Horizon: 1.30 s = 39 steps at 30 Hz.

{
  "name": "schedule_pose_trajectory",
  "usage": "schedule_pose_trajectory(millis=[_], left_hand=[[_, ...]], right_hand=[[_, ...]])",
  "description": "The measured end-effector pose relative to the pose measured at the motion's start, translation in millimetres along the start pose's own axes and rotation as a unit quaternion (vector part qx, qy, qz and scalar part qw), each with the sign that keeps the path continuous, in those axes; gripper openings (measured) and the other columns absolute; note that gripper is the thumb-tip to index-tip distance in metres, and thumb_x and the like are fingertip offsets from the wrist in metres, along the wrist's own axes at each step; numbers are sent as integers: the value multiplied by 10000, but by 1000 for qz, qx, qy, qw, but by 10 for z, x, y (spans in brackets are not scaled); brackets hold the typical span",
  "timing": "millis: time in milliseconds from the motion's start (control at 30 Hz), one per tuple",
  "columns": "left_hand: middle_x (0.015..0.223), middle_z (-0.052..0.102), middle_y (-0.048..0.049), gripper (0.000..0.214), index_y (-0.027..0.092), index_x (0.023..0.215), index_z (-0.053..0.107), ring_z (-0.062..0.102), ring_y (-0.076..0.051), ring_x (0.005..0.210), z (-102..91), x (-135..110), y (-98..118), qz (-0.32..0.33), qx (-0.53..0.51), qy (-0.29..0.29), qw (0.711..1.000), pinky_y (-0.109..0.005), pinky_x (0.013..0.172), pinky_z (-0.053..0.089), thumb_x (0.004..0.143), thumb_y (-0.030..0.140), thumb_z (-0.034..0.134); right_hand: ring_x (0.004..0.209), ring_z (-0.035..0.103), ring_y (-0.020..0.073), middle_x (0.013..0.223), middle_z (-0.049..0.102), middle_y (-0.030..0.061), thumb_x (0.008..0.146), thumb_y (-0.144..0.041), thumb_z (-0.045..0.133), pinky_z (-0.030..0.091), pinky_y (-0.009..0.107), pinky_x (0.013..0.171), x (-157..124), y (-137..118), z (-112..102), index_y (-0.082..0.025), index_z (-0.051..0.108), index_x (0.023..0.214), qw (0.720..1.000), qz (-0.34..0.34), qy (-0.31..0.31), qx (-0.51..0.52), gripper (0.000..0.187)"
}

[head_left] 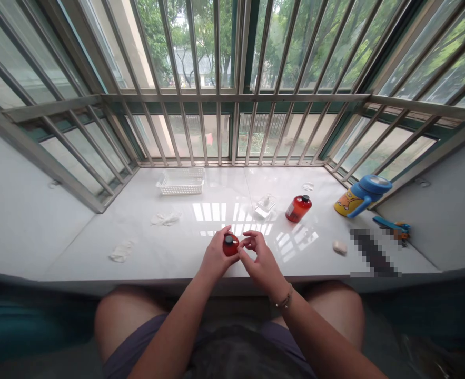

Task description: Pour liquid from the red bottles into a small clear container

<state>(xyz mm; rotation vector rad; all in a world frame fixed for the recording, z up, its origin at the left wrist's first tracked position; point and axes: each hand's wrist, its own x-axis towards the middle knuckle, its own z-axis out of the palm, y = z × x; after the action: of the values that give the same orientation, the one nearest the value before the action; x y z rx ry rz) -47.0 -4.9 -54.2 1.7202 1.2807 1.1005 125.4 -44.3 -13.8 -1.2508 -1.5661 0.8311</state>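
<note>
My left hand [215,253] is wrapped round a small red bottle [230,247] with a black cap, held upright just over the front part of the white counter. Close against the bottle's right side is my right hand [258,258]. Its thumb and index fingertip come together there in a pinch, while the other fingers curve loosely away. Whatever lies between those fingertips is too small to make out. A second red bottle [298,209] with a black cap and a pale label stands further back on the right. Left of it sits a clear-and-white pump top or small dispenser [265,206].
A white perforated basket [181,181] stands at the back left. Crumpled white pieces [166,219] lie on the left of the counter [82,258]. To the right are a blue-and-yellow flask [360,197], a blue strap [390,225] and a small pale oval object [339,247]. Metal bars [236,98] close off the window.
</note>
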Motion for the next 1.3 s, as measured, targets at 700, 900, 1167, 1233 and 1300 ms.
schedule_pose_trajectory(millis=[700, 900, 1167, 1233, 1300], left_hand=[[1362, 683, -87, 787, 276, 1468, 563, 679, -297, 1251, 15, -6, -11, -6, 1, 17, 1000, -492, 1128, 518, 765, 275, 914], [1390, 670, -88, 746, 271, 1439, 574, 649, -306, 1317, 31, -9, -20, 25, 12, 24, 999, -492, 1176, 485, 779, 314, 919], [1421, 643, -115, 677, 280, 1413, 575, 618, -340, 1360, 164, 70, -85, 62, 46, 45, 996, -529, 1201, 471, 834, 380, 912], [1438, 630, -131, 689, 273, 1434, 561, 609, -351, 1373, 195, 169, -106, 74, 58, 44, 995, -547, 1206, 467, 849, 396, 904], [1464, 613, -154, 699, 257, 1461, 539, 598, -367, 1392, 224, 294, -119, 79, 77, 42, 993, -572, 1206, 465, 873, 416, 883]], right_hand=[[1276, 697, 257, 1325, 705, 110, 950, -251, 658, 572, 476, 1121, -190, -87, 91, -251, 470, 1369, 1000, -16, -18, 7, 459], [1260, 664, 312, 1301, 693, 134, 968, -223, 633, 568, 566, 1103, -194, 125, -155, -250, 600, 1305, 981, -129, 20, -145, 340], [1426, 566, 408, 1520, 593, 182, 1000, -435, 683, 501, 689, 1160, -75, 943, -379, -249, 579, 1459, 953, -125, 20, -273, 507], [1377, 603, 395, 1454, 628, 178, 1013, -456, 666, 519, 671, 1149, -103, 1070, -406, -240, 540, 1485, 960, -113, 14, -256, 535], [1343, 619, 389, 1414, 641, 171, 1004, -481, 684, 524, 661, 1150, -147, 1157, -425, -235, 508, 1493, 965, -100, 19, -241, 575]])
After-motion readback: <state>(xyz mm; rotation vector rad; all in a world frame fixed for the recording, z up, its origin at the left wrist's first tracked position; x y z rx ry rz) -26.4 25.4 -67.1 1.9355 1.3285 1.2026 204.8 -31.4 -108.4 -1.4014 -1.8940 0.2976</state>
